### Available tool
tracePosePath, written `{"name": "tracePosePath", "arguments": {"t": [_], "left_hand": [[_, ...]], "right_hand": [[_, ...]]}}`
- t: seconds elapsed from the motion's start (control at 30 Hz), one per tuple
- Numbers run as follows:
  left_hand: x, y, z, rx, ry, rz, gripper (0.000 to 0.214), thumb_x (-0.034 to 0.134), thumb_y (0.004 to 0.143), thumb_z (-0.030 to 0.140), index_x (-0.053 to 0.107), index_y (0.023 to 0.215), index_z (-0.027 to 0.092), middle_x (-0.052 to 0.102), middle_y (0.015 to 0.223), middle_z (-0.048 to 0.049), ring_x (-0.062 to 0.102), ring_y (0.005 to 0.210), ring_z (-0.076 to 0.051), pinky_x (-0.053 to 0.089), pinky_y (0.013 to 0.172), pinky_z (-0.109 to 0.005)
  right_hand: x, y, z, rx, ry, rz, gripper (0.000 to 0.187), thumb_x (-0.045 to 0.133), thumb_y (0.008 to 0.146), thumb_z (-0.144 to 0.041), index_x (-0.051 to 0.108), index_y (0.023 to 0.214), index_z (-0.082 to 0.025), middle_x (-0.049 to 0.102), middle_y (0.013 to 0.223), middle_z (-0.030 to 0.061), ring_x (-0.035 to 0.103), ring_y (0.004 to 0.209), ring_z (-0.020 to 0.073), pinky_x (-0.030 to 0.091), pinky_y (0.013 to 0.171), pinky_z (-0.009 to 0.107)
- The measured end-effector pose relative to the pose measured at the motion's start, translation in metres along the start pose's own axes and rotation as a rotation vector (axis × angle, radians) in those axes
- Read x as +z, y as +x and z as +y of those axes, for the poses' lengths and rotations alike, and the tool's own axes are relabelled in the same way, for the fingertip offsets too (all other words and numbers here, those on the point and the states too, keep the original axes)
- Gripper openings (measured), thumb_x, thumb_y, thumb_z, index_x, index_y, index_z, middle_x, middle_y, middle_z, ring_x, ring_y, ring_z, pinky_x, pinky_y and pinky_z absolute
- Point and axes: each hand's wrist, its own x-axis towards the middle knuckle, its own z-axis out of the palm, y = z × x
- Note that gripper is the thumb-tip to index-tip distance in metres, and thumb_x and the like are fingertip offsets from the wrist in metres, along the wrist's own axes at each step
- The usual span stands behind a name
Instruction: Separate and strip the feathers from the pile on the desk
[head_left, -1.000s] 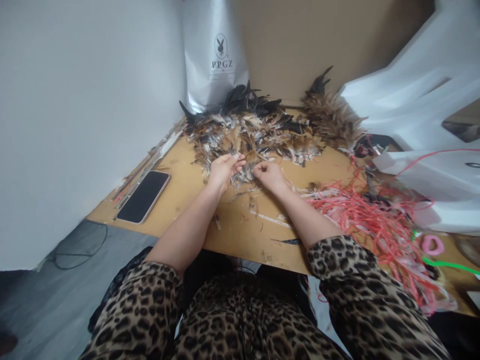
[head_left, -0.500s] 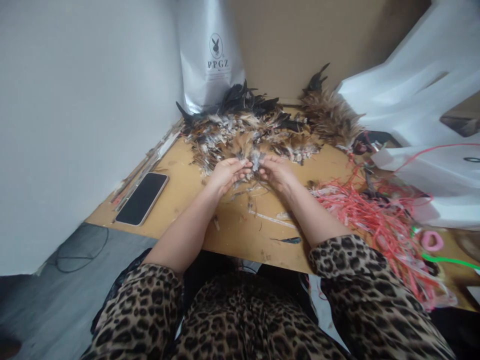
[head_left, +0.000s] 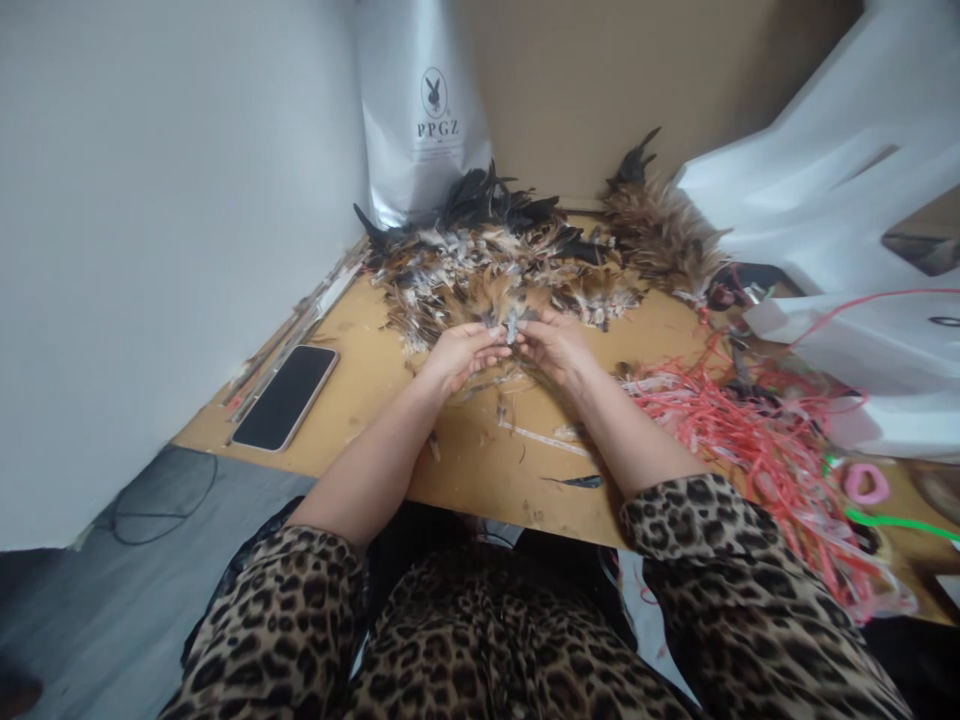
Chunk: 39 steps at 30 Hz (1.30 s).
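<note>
My left hand (head_left: 469, 352) and my right hand (head_left: 551, 345) meet over the table, close to the near edge of a feather pile (head_left: 450, 265). The fingers of both are pinched on small brown and grey-white feathers (head_left: 512, 327) between them. The feathers' pale fluffy ends show between my fingertips; their brown tips point away from me. Exactly how many each hand holds is hidden. The pile behind mixes brown, white and black feathers. To its right lies a bundle of longer brown feathers (head_left: 664, 235).
A phone (head_left: 286, 397) lies at the left of the table (head_left: 375, 425). A tangle of red string (head_left: 735, 430) is on the right, with a pink ring (head_left: 866, 483). Silver bag (head_left: 424, 130) stands behind; white bags (head_left: 810, 170) are at right. One dark feather (head_left: 581, 482) lies near the front edge.
My left hand has shifted slightly to the right, closer to my right hand. Both keep their pinch on the small feathers.
</note>
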Motion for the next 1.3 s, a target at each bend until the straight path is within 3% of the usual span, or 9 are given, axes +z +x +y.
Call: {"name": "tracePosePath", "arguments": {"t": [0.2,0.57,0.83,1.03,1.3], "left_hand": [[0.003,-0.001,-0.001,-0.013,-0.002,0.032,0.015,0.067,0.069,0.018,0.063,0.078,0.008,0.068,0.079,-0.0098,0.064,0.061,-0.010,0.044,0.048,-0.013],[0.005,-0.001,-0.005,0.027,0.068,0.056,0.010,0.063,0.072,0.018,0.061,0.075,0.008,0.068,0.075,-0.0091,0.062,0.057,-0.008,0.044,0.049,-0.013],[0.009,-0.002,-0.003,0.034,0.090,0.087,0.006,0.063,0.071,0.012,0.060,0.068,0.008,0.063,0.060,-0.0048,0.058,0.051,-0.006,0.044,0.050,-0.014],[0.007,-0.001,-0.002,0.048,0.016,0.087,0.009,0.061,0.072,0.010,0.058,0.065,0.008,0.063,0.061,-0.0050,0.058,0.052,-0.006,0.044,0.052,-0.015],[0.003,0.003,-0.004,0.040,-0.041,0.099,0.006,0.062,0.073,0.012,0.059,0.069,0.008,0.065,0.067,-0.0055,0.061,0.057,-0.008,0.044,0.051,-0.015]], "right_hand": [[0.002,0.000,0.002,-0.039,-0.020,0.064,0.029,0.076,0.050,-0.023,0.049,0.059,-0.016,0.056,0.049,-0.0034,0.049,0.044,0.0055,0.036,0.039,0.015],[0.000,0.003,0.010,-0.079,-0.074,0.013,0.027,0.074,0.054,-0.031,0.055,0.066,-0.016,0.049,0.044,-0.0070,0.038,0.037,0.0027,0.027,0.037,0.015],[0.002,0.000,0.008,-0.031,-0.039,-0.048,0.029,0.077,0.052,-0.029,0.053,0.062,-0.015,0.048,0.044,-0.0065,0.039,0.038,0.0030,0.030,0.038,0.016],[0.003,-0.005,0.003,0.130,0.042,-0.146,0.026,0.078,0.051,-0.025,0.054,0.057,-0.013,0.051,0.045,-0.0038,0.042,0.041,0.0031,0.035,0.040,0.015],[0.001,-0.004,0.002,0.128,0.096,-0.088,0.027,0.079,0.049,-0.021,0.054,0.057,-0.014,0.050,0.045,-0.0054,0.038,0.040,0.0021,0.033,0.038,0.015]]}}
